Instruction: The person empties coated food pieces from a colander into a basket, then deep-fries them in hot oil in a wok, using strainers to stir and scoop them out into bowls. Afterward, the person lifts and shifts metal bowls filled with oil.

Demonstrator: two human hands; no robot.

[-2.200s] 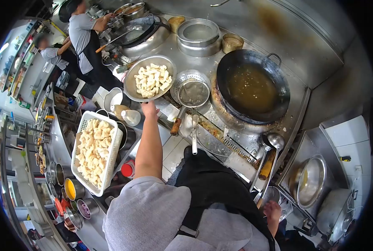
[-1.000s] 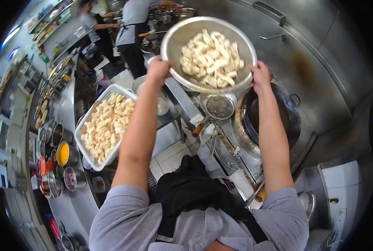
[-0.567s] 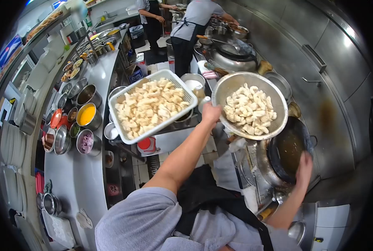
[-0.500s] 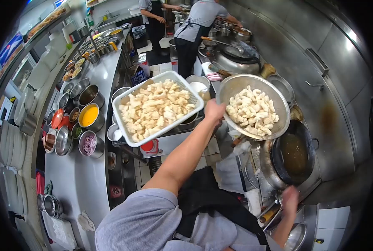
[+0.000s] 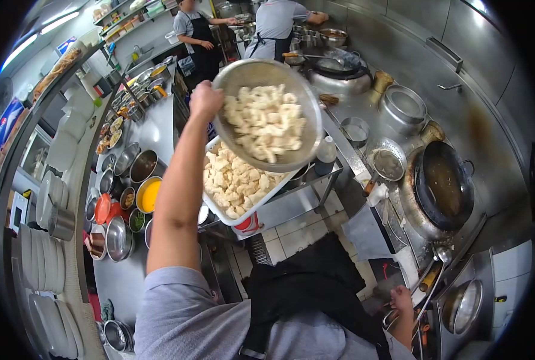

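Note:
My left hand grips the rim of a wide metal bowl, which holds pale, battered-looking pieces of food. The bowl is tilted and hangs over a white plastic basket, hiding its far part. More of the same pale pieces fill the basket. Low on the right, my right hand has curled fingers beside the long handles near a ladle; whether it holds one of them is hidden.
A blackened wok with brownish liquid sits on the stove at right. Close by lies a metal strainer. Bowls of ingredients, one with yellow liquid, line the left counter. Two people stand at the back.
My left hand has carried the bowl leftward from beside the stove to above the basket, tilting it. My right hand has moved slightly down and left and is less blurred.

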